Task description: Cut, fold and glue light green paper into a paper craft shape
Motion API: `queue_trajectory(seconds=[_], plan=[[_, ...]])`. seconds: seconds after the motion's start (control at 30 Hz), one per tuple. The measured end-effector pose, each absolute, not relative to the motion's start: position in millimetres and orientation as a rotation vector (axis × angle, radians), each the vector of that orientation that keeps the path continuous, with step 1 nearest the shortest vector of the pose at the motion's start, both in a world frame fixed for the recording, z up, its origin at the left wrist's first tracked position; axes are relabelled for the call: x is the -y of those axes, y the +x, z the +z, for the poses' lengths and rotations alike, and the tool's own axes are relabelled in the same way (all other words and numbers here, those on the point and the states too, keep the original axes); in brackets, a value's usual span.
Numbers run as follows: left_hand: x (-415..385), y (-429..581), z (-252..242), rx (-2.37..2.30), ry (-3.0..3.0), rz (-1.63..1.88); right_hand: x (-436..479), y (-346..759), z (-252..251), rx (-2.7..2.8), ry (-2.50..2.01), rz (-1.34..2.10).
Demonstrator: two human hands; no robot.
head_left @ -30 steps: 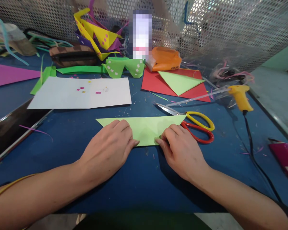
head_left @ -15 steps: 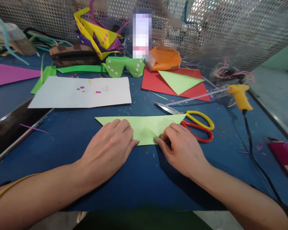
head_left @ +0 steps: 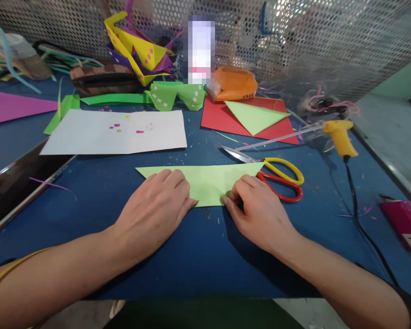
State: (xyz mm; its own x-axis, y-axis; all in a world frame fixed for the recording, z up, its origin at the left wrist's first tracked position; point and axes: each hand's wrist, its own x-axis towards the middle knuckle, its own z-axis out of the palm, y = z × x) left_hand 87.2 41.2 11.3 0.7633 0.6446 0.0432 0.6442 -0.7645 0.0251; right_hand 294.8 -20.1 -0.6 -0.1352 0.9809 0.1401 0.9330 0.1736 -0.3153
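A strip of light green paper [head_left: 208, 183] with pointed upper corners lies in front of me on the blue table. My left hand [head_left: 157, 201] rests on its left part, fingers curled and thumb at the near edge. At the right part, my right hand [head_left: 256, 205] pinches the same near edge between thumb and curled fingers. Both hands cover the paper's lower corners. Just behind the right hand lie scissors [head_left: 281, 171] with one yellow and one red handle; their blades point left, slightly apart from the paper's top edge.
A yellow glue gun [head_left: 340, 138] with a black cord lies at right, near a magenta box [head_left: 406, 224]. Behind are a white sheet [head_left: 89, 137] with paper bits, red paper [head_left: 215, 119], green paper glasses [head_left: 164, 96] and an orange packet [head_left: 236, 83]. A dark flat panel [head_left: 17, 178] is at left.
Both hands keep the same hold on the green paper. The whole view has shifted very slightly; nothing else has visibly moved.
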Motion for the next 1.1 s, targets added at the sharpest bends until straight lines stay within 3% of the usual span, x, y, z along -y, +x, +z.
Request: queue_trajectory(seconds=[0.23,0.43,0.83,1.1], plan=[[-38,84,14,-1.037,3.070,0.152,20,295,0,2.186,-1.858,0.200],[-31,86,13,-0.432,3.230,0.152,20,296,-1,2.184,-1.817,0.201],[-27,85,20,-0.502,3.188,0.090,23,312,10,2.096,-1.881,0.195],[-28,87,26,-0.530,3.144,0.017,39,299,12,2.369,-1.295,0.205]])
